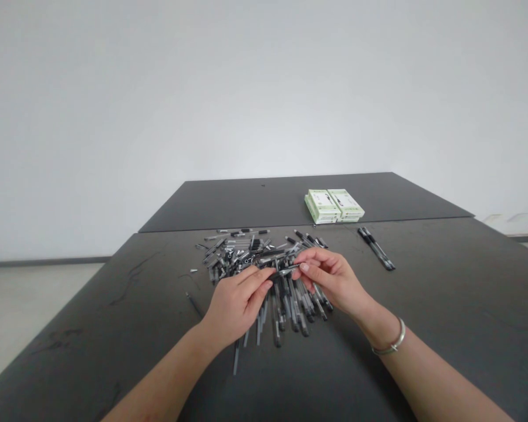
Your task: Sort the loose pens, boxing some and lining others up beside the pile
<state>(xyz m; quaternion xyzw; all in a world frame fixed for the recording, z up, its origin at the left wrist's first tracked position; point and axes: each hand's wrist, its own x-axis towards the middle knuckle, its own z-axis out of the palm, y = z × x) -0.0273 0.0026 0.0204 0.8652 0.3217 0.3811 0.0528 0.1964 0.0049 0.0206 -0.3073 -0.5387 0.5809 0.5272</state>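
Note:
Over the heap of pen parts, my left hand (237,296) is closed around one end of a dark pen (285,272). The fingertips of my right hand (328,275) pinch its other end, which is thin and light-coloured. The pen lies almost level between the two hands, and my fingers cover part of it. Just below and behind the hands spreads a heap of pen parts (297,305), with clear barrels, black grips, caps and thin refills jumbled together. A metal bangle (393,346) is around my right wrist.
To the right lie a few black-gripped pens (376,249) side by side. Stacked green and white boxes (334,205) stand at the back, beyond the seam of the dark table (444,305). One dark thin piece (194,305) lies left of the heap.

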